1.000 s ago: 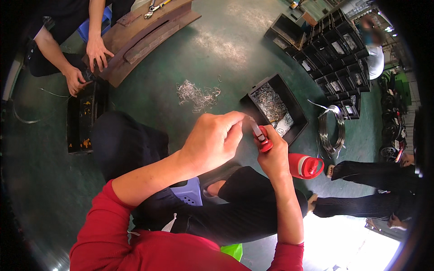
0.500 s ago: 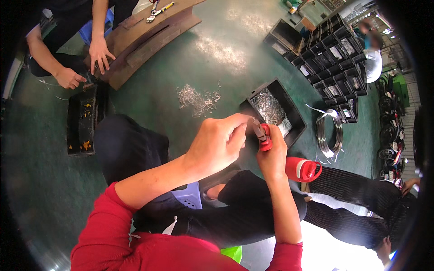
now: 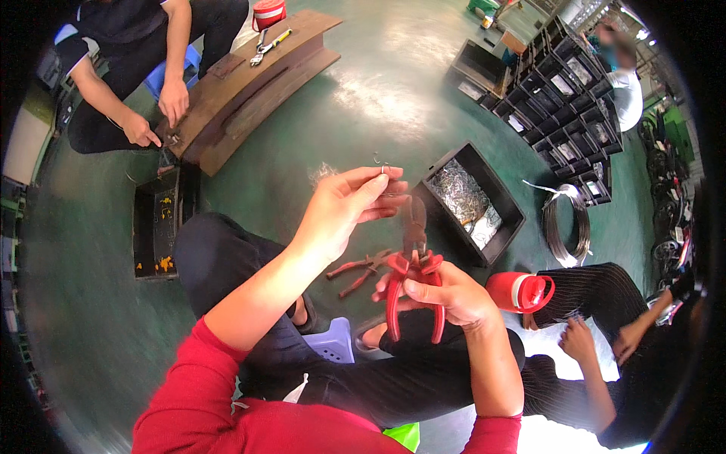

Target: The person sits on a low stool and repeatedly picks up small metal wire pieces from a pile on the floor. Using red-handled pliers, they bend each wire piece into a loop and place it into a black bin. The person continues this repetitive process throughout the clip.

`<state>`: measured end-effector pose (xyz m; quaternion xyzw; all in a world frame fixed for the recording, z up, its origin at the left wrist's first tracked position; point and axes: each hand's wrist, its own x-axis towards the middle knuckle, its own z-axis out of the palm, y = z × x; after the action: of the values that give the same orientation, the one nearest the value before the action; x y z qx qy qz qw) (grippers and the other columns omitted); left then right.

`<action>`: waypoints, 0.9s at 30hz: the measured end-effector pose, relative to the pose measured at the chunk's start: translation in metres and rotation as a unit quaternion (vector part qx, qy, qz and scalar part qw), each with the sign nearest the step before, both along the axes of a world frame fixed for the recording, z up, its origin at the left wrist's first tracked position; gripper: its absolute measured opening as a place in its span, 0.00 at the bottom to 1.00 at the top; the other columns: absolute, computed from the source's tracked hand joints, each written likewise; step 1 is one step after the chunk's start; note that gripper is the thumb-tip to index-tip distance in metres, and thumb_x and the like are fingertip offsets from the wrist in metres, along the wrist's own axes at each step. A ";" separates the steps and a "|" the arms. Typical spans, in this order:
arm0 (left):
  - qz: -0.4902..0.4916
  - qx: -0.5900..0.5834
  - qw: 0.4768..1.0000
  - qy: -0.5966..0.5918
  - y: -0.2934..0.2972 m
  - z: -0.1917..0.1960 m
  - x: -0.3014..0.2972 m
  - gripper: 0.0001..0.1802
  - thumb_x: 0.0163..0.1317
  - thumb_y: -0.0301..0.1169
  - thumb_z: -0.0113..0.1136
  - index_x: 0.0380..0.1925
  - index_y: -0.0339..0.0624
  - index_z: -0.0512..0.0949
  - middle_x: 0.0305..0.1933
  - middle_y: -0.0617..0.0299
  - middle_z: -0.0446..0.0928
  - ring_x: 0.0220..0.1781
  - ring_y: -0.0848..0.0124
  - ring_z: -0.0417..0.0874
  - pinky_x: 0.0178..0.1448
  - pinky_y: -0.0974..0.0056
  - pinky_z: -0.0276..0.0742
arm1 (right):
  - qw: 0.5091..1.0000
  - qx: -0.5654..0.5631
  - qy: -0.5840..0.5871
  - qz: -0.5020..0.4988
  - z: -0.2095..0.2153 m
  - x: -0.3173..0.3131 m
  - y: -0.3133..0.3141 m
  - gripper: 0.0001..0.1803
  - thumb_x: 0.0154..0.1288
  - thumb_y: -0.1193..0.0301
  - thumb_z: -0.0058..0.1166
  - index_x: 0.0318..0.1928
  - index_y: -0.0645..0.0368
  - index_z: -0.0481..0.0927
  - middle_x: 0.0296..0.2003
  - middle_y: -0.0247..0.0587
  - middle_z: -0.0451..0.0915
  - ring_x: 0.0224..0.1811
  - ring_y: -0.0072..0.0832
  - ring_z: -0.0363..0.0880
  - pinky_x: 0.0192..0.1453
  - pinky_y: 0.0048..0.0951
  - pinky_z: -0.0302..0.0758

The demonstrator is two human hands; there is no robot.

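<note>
My right hand (image 3: 457,299) holds red-handled pliers (image 3: 416,257), their dark jaws pointing away from me and the handles spread. To their left, my left hand (image 3: 336,212) pinches a small bent piece of wire (image 3: 384,171) between thumb and fingertips. The jaws are near these fingers; the wire is beyond them. Another pair of red-handled pliers (image 3: 367,270) lies on the floor below my left hand. Behind that hand, a pile of wire pieces (image 3: 323,172) is mostly hidden. A black crate (image 3: 508,236) to the right contains many bent wire pieces (image 3: 457,188).
A red bottle (image 3: 518,292) stands right of my right wrist, beside another person's legs. Farther right are a wire coil (image 3: 550,227) and stacked black crates (image 3: 560,98). At the far left, a co-worker's hands (image 3: 144,130) work at a curved metal beam (image 3: 249,83) near a black bin (image 3: 157,246).
The pliers have come away from my left fingers, and their handles have spread. My left hand has turned and moved slightly away from me. The second pliers have come into view.
</note>
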<state>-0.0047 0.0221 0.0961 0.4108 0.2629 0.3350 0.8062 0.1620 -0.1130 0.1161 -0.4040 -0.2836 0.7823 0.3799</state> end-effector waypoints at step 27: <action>0.032 0.214 0.976 -0.008 -0.014 0.001 0.010 0.13 0.73 0.28 0.46 0.51 0.35 0.77 0.52 0.55 0.80 0.56 0.64 0.81 0.60 0.62 0.77 | 0.998 -0.049 0.043 0.009 0.001 0.003 -0.002 0.24 0.69 0.60 0.57 0.55 0.65 0.71 0.45 0.43 0.79 0.48 0.32 0.80 0.50 0.35 0.79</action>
<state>0.0051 0.0084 0.0968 0.5623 0.1917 0.4126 0.6905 0.1651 -0.1150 0.1170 -0.3858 -0.2317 0.8153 0.3643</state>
